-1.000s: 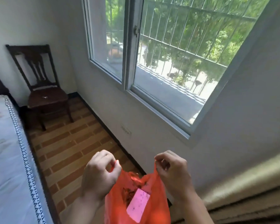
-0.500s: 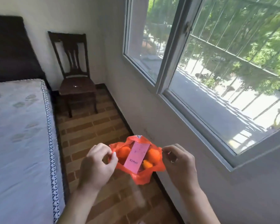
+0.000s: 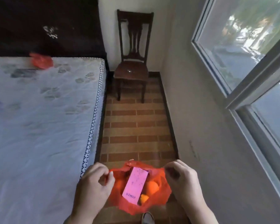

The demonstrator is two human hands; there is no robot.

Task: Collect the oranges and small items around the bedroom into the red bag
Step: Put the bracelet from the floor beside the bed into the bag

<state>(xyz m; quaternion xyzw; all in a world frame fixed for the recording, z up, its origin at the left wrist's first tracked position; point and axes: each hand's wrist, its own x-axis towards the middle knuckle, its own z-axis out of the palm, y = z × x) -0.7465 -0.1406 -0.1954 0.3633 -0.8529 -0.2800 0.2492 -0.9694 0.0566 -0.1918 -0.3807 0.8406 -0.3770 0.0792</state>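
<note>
A red plastic bag (image 3: 164, 194) hangs open in front of me, low in the view. My left hand (image 3: 94, 185) pinches its left rim and my right hand (image 3: 183, 180) pinches its right rim, holding the mouth apart. Inside lie a pink box (image 3: 135, 185) with dark lettering and oranges (image 3: 150, 187), one smaller piece (image 3: 143, 198) below. A second crumpled red bag (image 3: 41, 60) lies on the mattress near the headboard.
A mattress (image 3: 39, 126) fills the left side, with a dark headboard (image 3: 44, 25) behind. A dark wooden chair (image 3: 132, 57) stands at the far end of the narrow brick-patterned floor (image 3: 136, 123). The wall and window (image 3: 249, 50) are on the right. A shoe tip (image 3: 147, 218) shows below.
My view has swung left and down, from the window to the bed and floor aisle. Both hands kept hold of the bag's rims, and its mouth now shows the contents.
</note>
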